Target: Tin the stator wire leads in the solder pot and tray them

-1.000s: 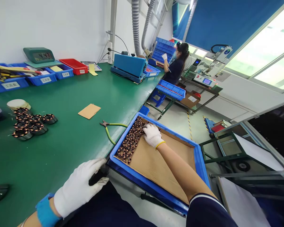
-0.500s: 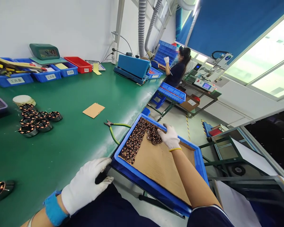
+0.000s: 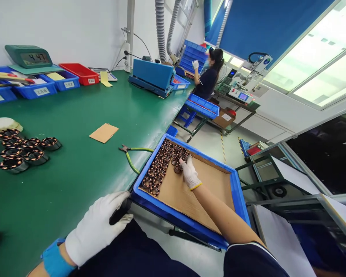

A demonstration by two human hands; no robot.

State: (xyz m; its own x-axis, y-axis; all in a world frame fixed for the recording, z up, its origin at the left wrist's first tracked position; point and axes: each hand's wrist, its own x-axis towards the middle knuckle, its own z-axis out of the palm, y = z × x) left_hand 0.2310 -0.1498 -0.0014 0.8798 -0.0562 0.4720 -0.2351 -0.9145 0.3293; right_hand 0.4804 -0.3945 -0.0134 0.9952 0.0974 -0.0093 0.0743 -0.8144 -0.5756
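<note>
My right hand (image 3: pixel 191 174), in a white glove, reaches into a blue tray (image 3: pixel 239 196) lined with cardboard. Its fingers and thumb close around a motor stator (image 3: pixel 178 168) at the edge of the group there. Packed along the tray's left and far sides are several other copper-wound stators (image 3: pixel 157 169). My left hand (image 3: pixel 99 223), also gloved, rests at the table's front edge with thumb and fingers apart. A dark patch shows between them that I cannot make out. More stators (image 3: pixel 36 157) stand grouped on the green table (image 3: pixel 75 192).
Green-handled cutters (image 3: pixel 129 156) lie open beside the tray. A cardboard piece (image 3: pixel 103 132) is further in. Small blue bins (image 3: pixel 42 90), a red bin (image 3: pixel 80 75), a clock (image 3: pixel 29 57) and a blue machine (image 3: pixel 151 79) line the back. A co-worker (image 3: pixel 210 77) sits beyond.
My right hand has moved left and turned, so its fingers now sit at the near side of the stator group. The camera view has shifted; my left hand keeps its pose.
</note>
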